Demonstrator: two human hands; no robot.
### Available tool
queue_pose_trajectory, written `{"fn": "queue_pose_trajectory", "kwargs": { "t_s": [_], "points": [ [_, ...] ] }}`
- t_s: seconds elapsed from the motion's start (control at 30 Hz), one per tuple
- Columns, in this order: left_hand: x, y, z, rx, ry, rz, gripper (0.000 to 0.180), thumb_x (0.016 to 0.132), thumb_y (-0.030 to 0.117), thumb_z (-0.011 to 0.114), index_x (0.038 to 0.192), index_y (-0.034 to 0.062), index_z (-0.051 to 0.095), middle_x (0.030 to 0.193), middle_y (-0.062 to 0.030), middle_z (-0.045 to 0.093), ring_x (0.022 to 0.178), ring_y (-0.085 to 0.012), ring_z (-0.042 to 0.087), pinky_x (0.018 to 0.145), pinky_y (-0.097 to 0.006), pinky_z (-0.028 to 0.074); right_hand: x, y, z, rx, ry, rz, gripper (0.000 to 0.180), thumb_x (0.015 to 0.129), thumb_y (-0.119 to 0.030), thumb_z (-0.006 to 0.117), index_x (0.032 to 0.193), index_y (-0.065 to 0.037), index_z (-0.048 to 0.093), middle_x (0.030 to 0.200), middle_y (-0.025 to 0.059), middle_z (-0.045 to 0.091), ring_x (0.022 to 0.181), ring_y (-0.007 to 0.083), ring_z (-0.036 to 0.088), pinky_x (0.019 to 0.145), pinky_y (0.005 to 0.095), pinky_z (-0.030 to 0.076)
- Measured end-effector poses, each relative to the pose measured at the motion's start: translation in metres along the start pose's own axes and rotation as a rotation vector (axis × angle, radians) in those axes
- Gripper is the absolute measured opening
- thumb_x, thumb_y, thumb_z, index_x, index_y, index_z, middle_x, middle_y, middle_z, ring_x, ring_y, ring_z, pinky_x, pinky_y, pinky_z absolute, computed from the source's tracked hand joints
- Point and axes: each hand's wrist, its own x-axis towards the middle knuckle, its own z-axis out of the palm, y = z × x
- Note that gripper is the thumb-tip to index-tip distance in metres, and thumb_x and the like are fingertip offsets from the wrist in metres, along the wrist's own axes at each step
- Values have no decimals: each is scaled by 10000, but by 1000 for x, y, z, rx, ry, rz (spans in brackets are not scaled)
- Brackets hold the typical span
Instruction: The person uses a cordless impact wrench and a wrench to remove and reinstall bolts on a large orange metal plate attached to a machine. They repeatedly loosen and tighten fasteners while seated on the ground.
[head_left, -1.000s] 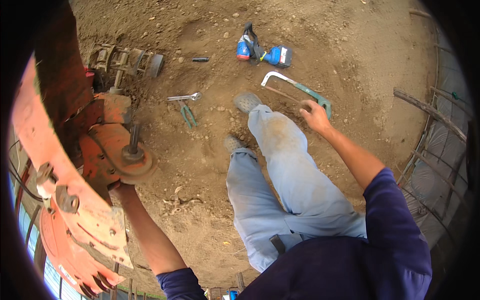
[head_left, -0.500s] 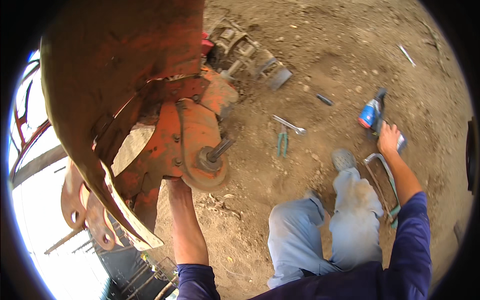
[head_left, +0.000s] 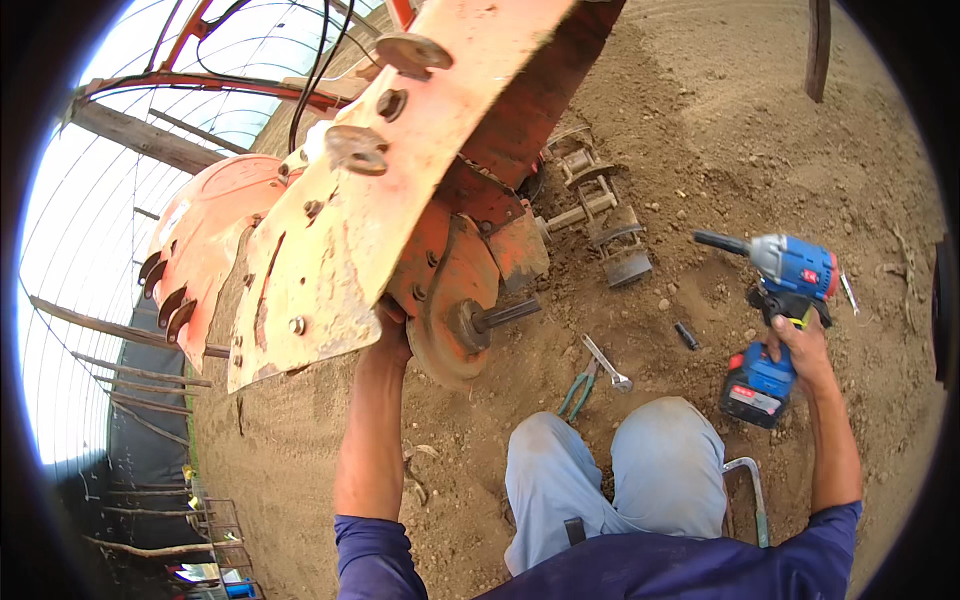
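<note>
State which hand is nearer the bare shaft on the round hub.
Left. The left hand, partly hidden by the orange machine, is to the shaft's left; the right hand is farther off to its right, gripping the power tool.

Mid-frame, bare soil [head_left: 590,314] is lying open between the splined shaft [head_left: 510,313] and the dark socket [head_left: 686,335]; the bladed rotor [head_left: 628,269] is bounding it above, the adjustable wrench [head_left: 607,364] and pliers [head_left: 584,378] below. The impact driver [head_left: 800,265] is obstructing the right, the orange metal panel [head_left: 370,230] the upper left.
</note>
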Motion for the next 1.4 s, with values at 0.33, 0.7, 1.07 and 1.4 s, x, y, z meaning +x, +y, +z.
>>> {"fn": "queue_pose_trajectory", "kwargs": {
  "t_s": [0.33,0.7,1.07,1.4],
  "points": [
    [14,-13,8,111,-14,82,332,1099,263,595,1323,21,633,1273,-111,673,1148,-242,657,993,-412,593,121,-38,245,-163,-658,153,244,921,-306,873,888,-102,744,632,-22,620,586,73,586,564,264,473],
    [53,-61,45,249,-39,128,311,1096,258,595,1300,26,635,1222,-107,677,1095,-236,659,953,-403,590,109,170,97,355,-360,574,257,886,-187,916,972,-84,696,723,3,640,573,104,592,547,295,547],
    [80,-98,96,394,4,129,291,1093,253,595,1277,31,637,1172,-102,681,1041,-230,662,912,-395,587,137,198,-105,-628,-156,339,371,884,-402,823,956,-38,824,998,109,823,812,268,772,776,437,619],
    [81,-96,100,451,38,127,273,1091,249,595,1256,36,639,1126,-98,685,993,-224,664,875,-387,584,172,232,-400,-1102,662,393,731,932,-126,572,1640,-46,410,1524,291,586,1423,409,576,1181,481,475]
  ]
}}
